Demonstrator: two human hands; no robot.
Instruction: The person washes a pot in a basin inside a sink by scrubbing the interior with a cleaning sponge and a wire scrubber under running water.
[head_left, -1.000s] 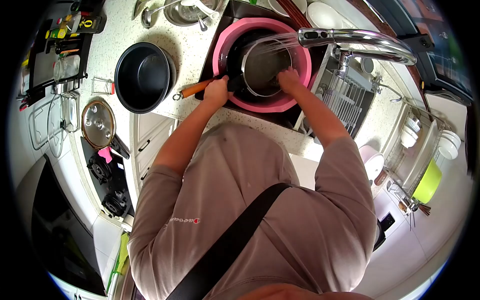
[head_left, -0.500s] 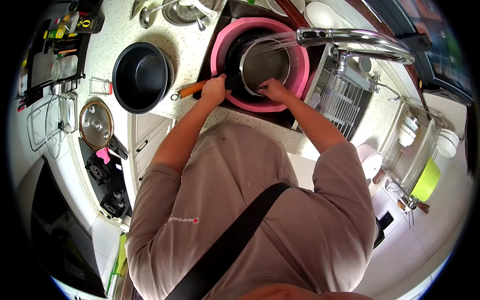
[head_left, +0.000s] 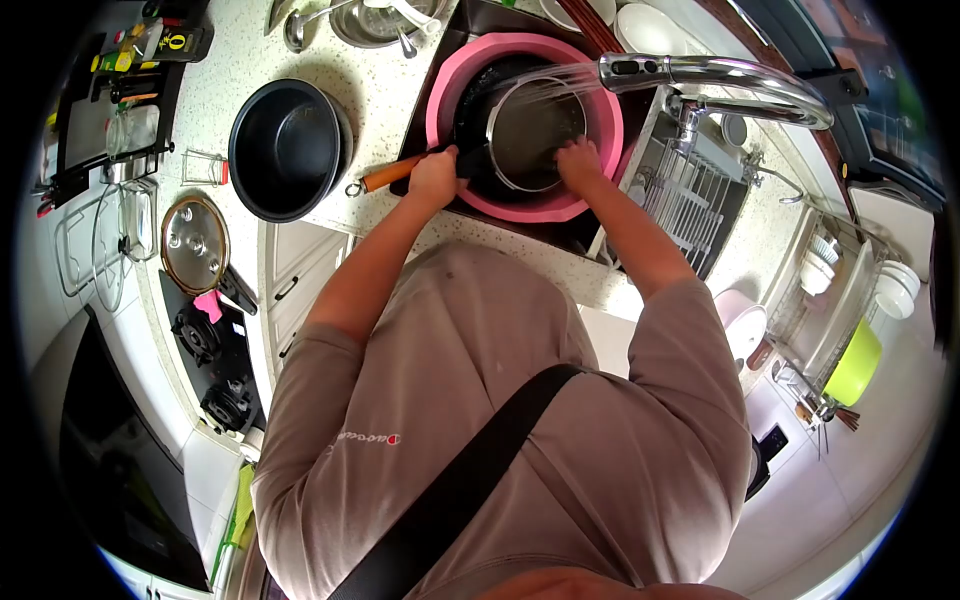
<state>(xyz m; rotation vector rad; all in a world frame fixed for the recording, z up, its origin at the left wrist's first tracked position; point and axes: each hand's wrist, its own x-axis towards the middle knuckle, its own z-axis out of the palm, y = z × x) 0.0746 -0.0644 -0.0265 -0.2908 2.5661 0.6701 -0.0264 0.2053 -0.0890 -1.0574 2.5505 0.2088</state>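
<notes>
My left hand (head_left: 434,178) is closed around the wooden handle (head_left: 392,174) of a saucepan (head_left: 530,150) with a bright metal rim. The saucepan lies within a pink basin (head_left: 440,95) in the sink. My right hand (head_left: 582,166) is at the saucepan's right edge, fingers curled and bent inward over the rim. Whatever those fingers hold, if anything, is hidden. Water (head_left: 545,84) sprays from the chrome faucet (head_left: 635,71) into the saucepan. Something dark fills the basin around the saucepan; I cannot make out what it is.
A black inner pot (head_left: 285,150) stands on the counter left of the sink. Behind it are a ladle (head_left: 294,32) and a metal bowl (head_left: 365,25). White plates (head_left: 650,30) lie behind the sink. A drying rack (head_left: 690,205) is to the right, a glass lid (head_left: 195,245) to the left.
My right hand has moved right along the saucepan's rim, from its near edge to its right edge. My left hand keeps its grip on the handle. Water still runs.
</notes>
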